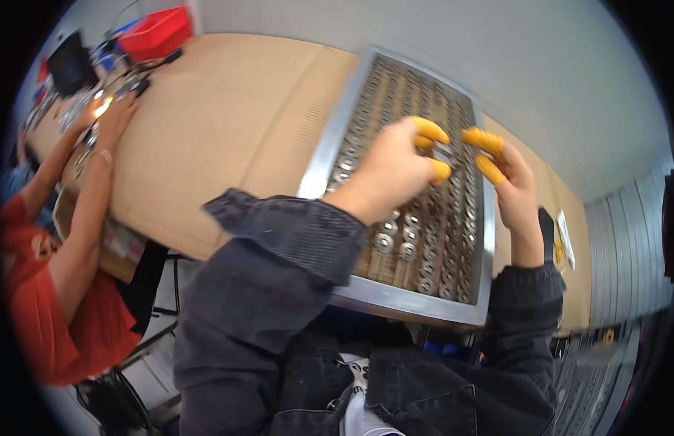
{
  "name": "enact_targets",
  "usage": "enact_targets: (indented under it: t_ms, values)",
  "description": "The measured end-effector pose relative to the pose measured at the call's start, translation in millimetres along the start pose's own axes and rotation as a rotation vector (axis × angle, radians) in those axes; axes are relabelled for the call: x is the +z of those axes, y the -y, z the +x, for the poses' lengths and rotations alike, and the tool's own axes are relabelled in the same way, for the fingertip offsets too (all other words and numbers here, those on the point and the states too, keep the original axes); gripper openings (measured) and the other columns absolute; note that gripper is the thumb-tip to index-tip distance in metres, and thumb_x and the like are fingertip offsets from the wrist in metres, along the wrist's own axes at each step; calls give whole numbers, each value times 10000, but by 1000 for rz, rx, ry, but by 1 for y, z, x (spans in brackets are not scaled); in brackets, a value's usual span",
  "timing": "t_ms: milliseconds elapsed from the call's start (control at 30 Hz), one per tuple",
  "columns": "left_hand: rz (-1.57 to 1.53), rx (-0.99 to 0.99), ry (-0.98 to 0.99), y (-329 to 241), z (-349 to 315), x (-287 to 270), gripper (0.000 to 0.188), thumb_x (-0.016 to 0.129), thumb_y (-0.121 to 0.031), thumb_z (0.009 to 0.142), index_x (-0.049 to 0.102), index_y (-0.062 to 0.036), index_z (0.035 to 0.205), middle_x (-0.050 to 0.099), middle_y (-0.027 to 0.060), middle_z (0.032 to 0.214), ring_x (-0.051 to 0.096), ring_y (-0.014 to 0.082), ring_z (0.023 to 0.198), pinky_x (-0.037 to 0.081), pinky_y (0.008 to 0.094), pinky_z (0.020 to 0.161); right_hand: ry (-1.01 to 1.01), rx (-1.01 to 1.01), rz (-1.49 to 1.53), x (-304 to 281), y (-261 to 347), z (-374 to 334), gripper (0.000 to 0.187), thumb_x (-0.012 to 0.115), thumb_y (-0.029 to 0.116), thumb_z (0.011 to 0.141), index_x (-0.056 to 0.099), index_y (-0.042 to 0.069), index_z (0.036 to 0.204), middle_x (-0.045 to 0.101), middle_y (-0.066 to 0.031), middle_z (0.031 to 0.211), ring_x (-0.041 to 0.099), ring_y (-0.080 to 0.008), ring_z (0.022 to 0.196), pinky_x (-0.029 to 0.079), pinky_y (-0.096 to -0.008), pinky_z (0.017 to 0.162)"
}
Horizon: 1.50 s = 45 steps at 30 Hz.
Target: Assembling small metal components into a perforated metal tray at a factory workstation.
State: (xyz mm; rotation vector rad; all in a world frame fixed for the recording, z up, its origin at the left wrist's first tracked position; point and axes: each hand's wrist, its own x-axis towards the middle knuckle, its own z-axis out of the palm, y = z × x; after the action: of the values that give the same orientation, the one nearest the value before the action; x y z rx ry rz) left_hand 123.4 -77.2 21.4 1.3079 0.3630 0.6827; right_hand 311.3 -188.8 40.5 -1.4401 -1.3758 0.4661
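Observation:
Yellow finger cots cover the fingertips of both hands. My left hand (pixel 395 163) is over the middle of a metal-framed tray (pixel 417 296), its thumb and fingers closed around a small grey metal piece (pixel 442 150) whose exact kind is too blurred to tell. Just to its right, my right hand (pixel 513 182) hovers by the tray's right side, thumb and forefinger apart with nothing visible between them. Rows of small round metal parts with holes (pixel 386 236) fill the tray. Part of these rows is hidden under my left hand and wrist.
The tray lies on a brown tabletop (pixel 235 109) against a pale wall. At left, a person in an orange shirt (pixel 68 305) works with both hands near a small light. A red bin (pixel 156 33) stands at the far left; a dark flat object (pixel 546 234) and paper lie right.

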Motion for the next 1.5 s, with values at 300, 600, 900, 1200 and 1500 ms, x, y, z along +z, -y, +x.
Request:
enact_targets:
  t_ms: [300, 600, 900, 1200, 1500]
  values:
    - [12, -32, -52, -4, -6, 10, 386, 613, 110, 771, 540, 36, 1143, 583, 183, 1035, 618, 203, 852, 534, 255, 711, 72, 89, -145, 2, 16, -7, 386, 588, -37, 870, 569, -7, 1254, 625, -118, 1199, 609, -163, 1022, 478, -251, 898]
    - [-22, -18, -33, -2, -5, 8, 376, 610, 115, 768, 555, 26, 1129, 591, 170, 1015, 627, 190, 840, 533, 247, 707, 47, -31, 19, -2, 1, -9, 309, 634, -7, 855, 636, 1, 1164, 671, -75, 1030, 604, -125, 848, 478, -216, 772]
    - [106, -12, -34, -7, -8, 12, 391, 620, 120, 756, 564, 31, 1133, 597, 157, 1003, 619, 188, 873, 538, 243, 740, 32, -167, -267, 5, 4, -9, 193, 697, 34, 818, 693, 22, 1011, 664, -39, 838, 539, -101, 654, 430, -207, 581]
    - [137, -39, -3, -4, -6, 10, 400, 630, 105, 757, 562, 45, 1146, 587, 166, 988, 633, 201, 840, 548, 252, 724, -3, 0, -260, 11, 10, -10, 145, 708, 30, 809, 669, -1, 945, 641, -37, 817, 535, -102, 672, 434, -209, 599]
    - [90, -108, -20, -12, -7, 12, 388, 622, 112, 778, 536, 54, 1152, 579, 172, 995, 634, 202, 777, 554, 253, 691, -35, -32, -163, 14, 10, -11, 175, 695, 24, 822, 674, 7, 994, 639, -47, 874, 538, -102, 717, 443, -200, 641]
